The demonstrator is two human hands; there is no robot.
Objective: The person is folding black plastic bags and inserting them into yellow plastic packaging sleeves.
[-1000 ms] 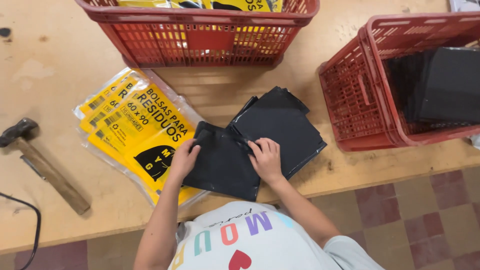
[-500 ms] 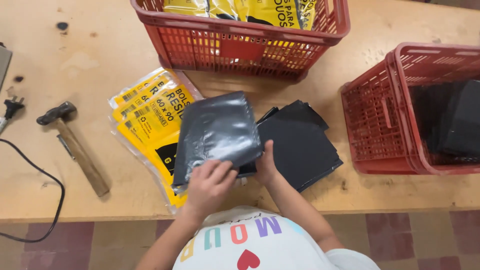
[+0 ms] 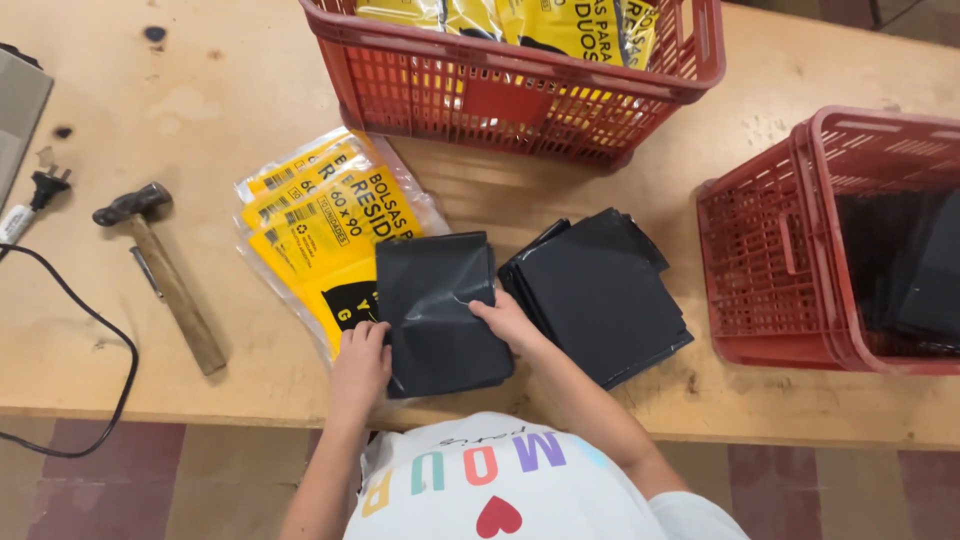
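Note:
A folded black plastic bag (image 3: 435,310) lies on top of a pile of yellow printed packets (image 3: 320,225) near the table's front edge. My left hand (image 3: 360,365) rests on the bag's lower left corner, fingers pressed down. My right hand (image 3: 508,322) pinches the bag's right edge. Just to the right lies a stack of folded black bags (image 3: 600,295).
A red basket (image 3: 520,85) with yellow packets stands at the back. Another red basket (image 3: 770,260) at the right holds black bags. A hammer (image 3: 165,275), a plug (image 3: 45,185) and a black cable (image 3: 110,370) lie at the left on the wooden table (image 3: 200,80).
One black bag has been taken off the stack, lifted, and laid down on the yellow packets. Both hands now press it flat. The view has shifted left.

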